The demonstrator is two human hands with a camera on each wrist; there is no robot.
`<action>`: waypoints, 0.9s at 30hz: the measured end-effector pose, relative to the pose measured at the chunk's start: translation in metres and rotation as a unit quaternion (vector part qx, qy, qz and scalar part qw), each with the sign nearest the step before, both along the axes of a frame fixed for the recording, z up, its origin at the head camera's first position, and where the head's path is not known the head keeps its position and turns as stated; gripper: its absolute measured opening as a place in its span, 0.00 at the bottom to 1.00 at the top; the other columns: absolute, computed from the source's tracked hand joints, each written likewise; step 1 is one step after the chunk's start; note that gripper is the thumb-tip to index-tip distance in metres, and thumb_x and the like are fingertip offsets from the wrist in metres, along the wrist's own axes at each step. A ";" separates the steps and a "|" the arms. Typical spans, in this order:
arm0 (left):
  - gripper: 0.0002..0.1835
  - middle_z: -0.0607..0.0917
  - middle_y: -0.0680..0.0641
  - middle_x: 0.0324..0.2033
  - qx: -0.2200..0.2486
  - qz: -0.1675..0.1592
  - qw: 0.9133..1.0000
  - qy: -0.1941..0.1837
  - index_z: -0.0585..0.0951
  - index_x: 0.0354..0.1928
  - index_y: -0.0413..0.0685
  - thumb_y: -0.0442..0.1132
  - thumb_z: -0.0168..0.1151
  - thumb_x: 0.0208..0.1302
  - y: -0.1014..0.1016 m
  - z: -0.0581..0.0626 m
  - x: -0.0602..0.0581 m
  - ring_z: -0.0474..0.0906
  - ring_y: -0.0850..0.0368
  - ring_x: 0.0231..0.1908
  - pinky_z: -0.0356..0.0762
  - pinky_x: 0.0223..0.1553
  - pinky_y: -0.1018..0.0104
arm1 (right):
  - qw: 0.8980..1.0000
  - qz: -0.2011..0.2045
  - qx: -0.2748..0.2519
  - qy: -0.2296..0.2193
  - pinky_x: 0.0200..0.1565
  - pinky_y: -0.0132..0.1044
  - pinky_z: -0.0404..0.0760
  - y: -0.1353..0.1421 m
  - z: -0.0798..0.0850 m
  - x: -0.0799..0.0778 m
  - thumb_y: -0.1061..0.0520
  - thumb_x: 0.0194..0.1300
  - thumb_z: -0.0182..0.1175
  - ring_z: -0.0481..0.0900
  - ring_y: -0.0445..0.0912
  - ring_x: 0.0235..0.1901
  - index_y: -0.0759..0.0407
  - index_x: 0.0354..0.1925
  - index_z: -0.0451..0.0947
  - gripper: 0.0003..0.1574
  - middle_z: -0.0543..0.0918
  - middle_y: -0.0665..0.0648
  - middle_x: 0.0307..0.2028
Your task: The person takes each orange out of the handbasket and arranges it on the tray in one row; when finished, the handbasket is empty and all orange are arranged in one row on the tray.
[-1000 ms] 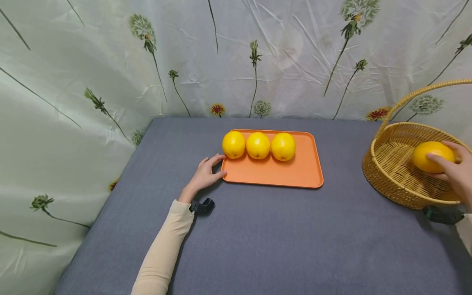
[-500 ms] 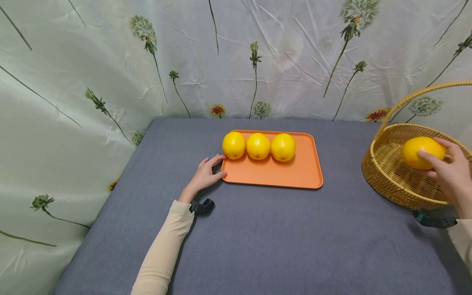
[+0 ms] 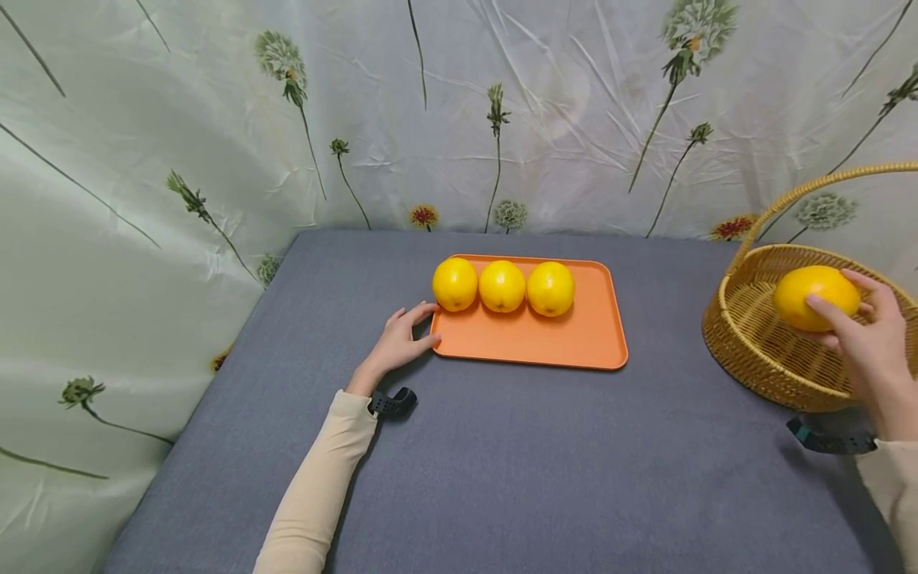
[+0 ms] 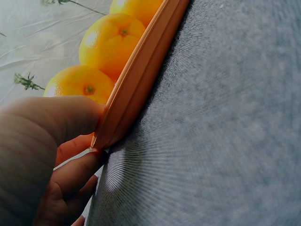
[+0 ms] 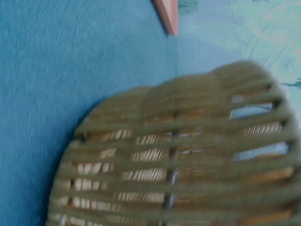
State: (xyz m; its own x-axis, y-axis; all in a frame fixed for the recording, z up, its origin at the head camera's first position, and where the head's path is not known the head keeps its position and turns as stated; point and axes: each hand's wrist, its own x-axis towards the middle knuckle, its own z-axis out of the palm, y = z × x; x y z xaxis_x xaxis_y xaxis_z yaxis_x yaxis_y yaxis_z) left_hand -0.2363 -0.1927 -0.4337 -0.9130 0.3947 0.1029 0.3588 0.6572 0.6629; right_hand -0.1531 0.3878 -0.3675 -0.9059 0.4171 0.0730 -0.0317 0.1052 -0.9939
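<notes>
My right hand [image 3: 871, 339] grips an orange [image 3: 810, 298] between thumb and fingers, held over the wicker basket [image 3: 760, 363] at the right. That hand and fruit are out of sight in the right wrist view, where the basket's woven side [image 5: 160, 101] fills the lower part. An orange rectangular tray [image 3: 531, 343] lies mid-table, bearing three oranges [image 3: 502, 286] in a row along its far left side. At the tray's left end, my left hand [image 3: 398, 343] holds the edge. The left wrist view shows the thumb [image 4: 70, 117] against the tray's rim [image 4: 134, 77], with fingers beyond it.
A grey cloth [image 3: 502, 462] covers the table. Behind and to the left hangs a pale curtain [image 3: 402, 119] with dandelion prints. The basket's tall arched handle [image 3: 789, 195] rises at the right edge of the head view. Each wrist wears a dark strap [image 3: 393, 402].
My right hand has lifted the orange from low inside the basket and carried it a little up and to the left. The left hand, tray and other oranges have stayed in place.
</notes>
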 end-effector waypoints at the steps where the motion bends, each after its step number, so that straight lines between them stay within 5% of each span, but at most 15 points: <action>1: 0.30 0.72 0.38 0.63 0.000 0.000 1.000 -0.001 0.68 0.64 0.40 0.44 0.61 0.61 0.000 0.000 0.000 0.58 0.44 0.70 0.42 0.71 0.41 | 1.000 -0.003 -0.005 0.008 0.25 0.17 0.77 -0.003 0.001 0.001 0.63 0.61 0.59 0.67 0.31 0.39 0.41 0.67 0.56 0.41 0.57 0.37 0.46; 15: 0.30 0.72 0.38 0.63 -0.003 -0.002 1.000 0.000 0.68 0.63 0.39 0.44 0.61 0.61 0.001 0.002 0.002 0.58 0.42 0.70 0.43 0.71 0.41 | 0.993 -0.056 -0.081 0.062 0.24 0.18 0.77 -0.047 0.014 0.008 0.69 0.60 0.57 0.65 0.36 0.45 0.45 0.64 0.60 0.38 0.58 0.42 0.47; 23: 0.30 0.72 0.38 0.63 -0.003 -0.001 1.000 0.000 0.68 0.63 0.40 0.43 0.61 0.61 0.001 0.002 0.001 0.58 0.43 0.70 0.43 0.71 0.41 | 0.987 -0.057 -0.098 0.113 0.27 0.21 0.79 -0.040 -0.008 -0.002 0.71 0.57 0.59 0.67 0.40 0.47 0.47 0.63 0.63 0.39 0.59 0.46 0.49; 27: 0.30 0.72 0.38 0.63 -0.002 0.000 1.000 -0.001 0.68 0.63 0.40 0.43 0.61 0.60 0.001 0.002 0.002 0.58 0.43 0.70 0.42 0.71 0.42 | 0.981 -0.060 -0.117 0.145 0.27 0.23 0.81 -0.050 -0.006 -0.003 0.73 0.55 0.60 0.72 0.42 0.44 0.50 0.61 0.64 0.38 0.60 0.50 0.51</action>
